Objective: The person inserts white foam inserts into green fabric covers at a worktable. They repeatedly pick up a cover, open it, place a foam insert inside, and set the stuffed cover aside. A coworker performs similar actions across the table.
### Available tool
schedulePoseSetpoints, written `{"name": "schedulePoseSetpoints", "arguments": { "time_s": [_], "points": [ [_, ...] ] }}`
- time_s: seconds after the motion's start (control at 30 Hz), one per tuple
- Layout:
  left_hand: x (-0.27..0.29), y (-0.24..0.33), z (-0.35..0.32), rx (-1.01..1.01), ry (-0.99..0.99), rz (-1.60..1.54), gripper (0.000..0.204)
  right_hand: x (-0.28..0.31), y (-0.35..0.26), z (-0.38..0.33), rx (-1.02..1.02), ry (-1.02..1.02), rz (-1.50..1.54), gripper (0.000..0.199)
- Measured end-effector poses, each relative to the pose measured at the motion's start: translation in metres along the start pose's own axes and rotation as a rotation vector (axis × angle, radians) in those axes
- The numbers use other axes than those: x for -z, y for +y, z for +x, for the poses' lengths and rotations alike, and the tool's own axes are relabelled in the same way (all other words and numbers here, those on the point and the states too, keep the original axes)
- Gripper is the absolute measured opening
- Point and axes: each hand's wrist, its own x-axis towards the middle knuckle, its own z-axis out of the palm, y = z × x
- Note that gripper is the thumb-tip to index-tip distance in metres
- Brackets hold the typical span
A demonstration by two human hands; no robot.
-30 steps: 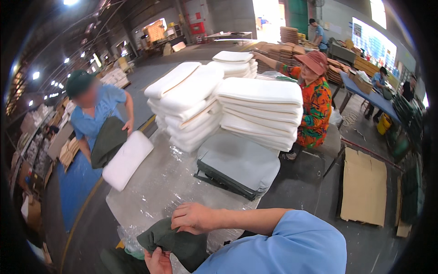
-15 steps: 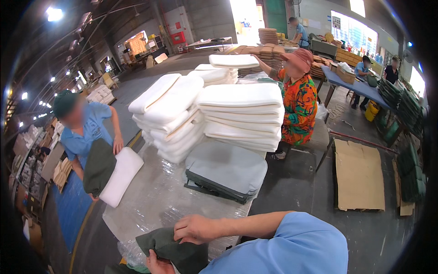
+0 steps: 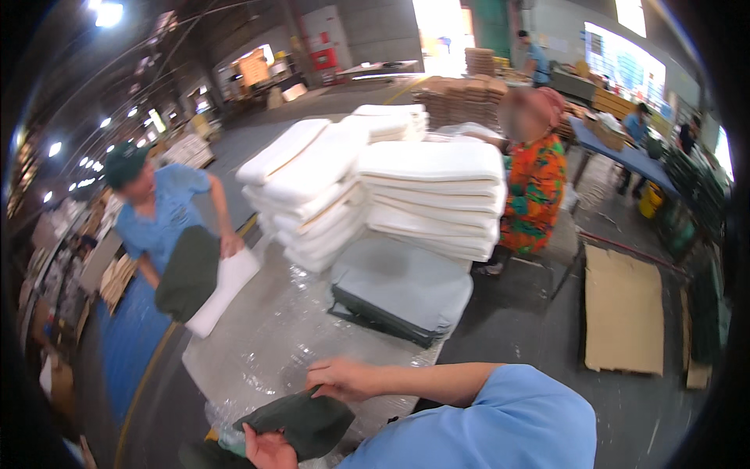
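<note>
Low in front of me, a dark green fabric cover [image 3: 308, 422] is stretched between my two hands. My right hand [image 3: 344, 379] pinches its upper edge, with the forearm coming across from the right. At the cover's lower left, my left hand [image 3: 269, 449] grips the near edge, thumb on top; its other fingers are partly hidden. Past my right hand, a flat pile of grey and dark green covers [image 3: 402, 285] rests on the plastic-wrapped table [image 3: 234, 344]. Behind that pile rise stacks of white foam pads [image 3: 430, 164].
At left, a co-worker in a blue shirt [image 3: 176, 199] holds a green cover [image 3: 187, 273] around a white pad [image 3: 226, 289]. Beyond the stacks is a person in a bright patterned top [image 3: 535, 195]. A cardboard sheet [image 3: 623, 313] lies at right, near a blue table [image 3: 625, 152].
My right hand has drawn the cover's edge up and away from my left hand, spreading the fabric. The person beyond the stacks no longer holds a white pad aloft. My view has shifted slightly.
</note>
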Motion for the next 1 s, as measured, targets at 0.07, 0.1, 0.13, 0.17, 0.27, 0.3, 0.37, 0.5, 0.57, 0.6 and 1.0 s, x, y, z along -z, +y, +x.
{"name": "schedulePoseSetpoints", "arguments": {
  "time_s": [0.07, 0.1, 0.13, 0.17, 0.27, 0.3, 0.37, 0.5, 0.57, 0.6, 1.0],
  "points": [
    [-0.019, -0.010, -0.008, -0.209, -0.206, -0.009, 0.030, -0.003, 0.000, 0.001, -0.023, -0.015, -0.020, 0.020],
    [-0.047, -0.019, -0.009, -0.238, -0.094, 0.001, 0.026, 0.002, -0.002, -0.004, -0.051, -0.005, -0.045, 0.019],
    [-0.065, -0.020, -0.013, -0.276, 0.020, 0.007, 0.022, 0.004, -0.003, -0.005, -0.054, -0.002, -0.049, 0.019],
    [-0.070, -0.017, -0.019, -0.319, 0.019, -0.007, 0.022, 0.004, -0.003, -0.004, -0.059, 0.002, -0.053, 0.019],
    [-0.074, -0.012, -0.029, -0.424, -0.028, -0.003, 0.023, 0.002, -0.005, 0.005, -0.082, -0.026, 0.065, 0.020],
    [-0.077, -0.010, -0.031, -0.456, -0.070, 0.031, 0.023, 0.004, -0.003, 0.007, -0.098, -0.045, 0.051, 0.021],
    [-0.111, -0.016, -0.033, -0.552, 0.017, 0.156, 0.023, 0.013, -0.002, 0.007, -0.073, -0.064, -0.077, 0.026],
    [-0.116, -0.032, -0.035, -0.509, 0.037, 0.523, 0.020, 0.017, -0.042, 0.033, 0.141, 0.002, -0.249, 0.042],
    [-0.125, -0.044, -0.033, -0.419, 0.004, 0.690, 0.021, 0.009, -0.051, 0.034, 0.155, -0.050, -0.260, 0.050],
    [-0.131, -0.050, -0.029, -0.382, -0.080, 0.723, 0.022, 0.010, -0.054, 0.028, 0.152, -0.061, -0.281, 0.053],
    [-0.128, -0.076, -0.013, -0.208, -0.193, 1.206, 0.026, 0.021, -0.038, -0.003, 0.137, 0.058, -0.183, 0.031]
  ]
}}
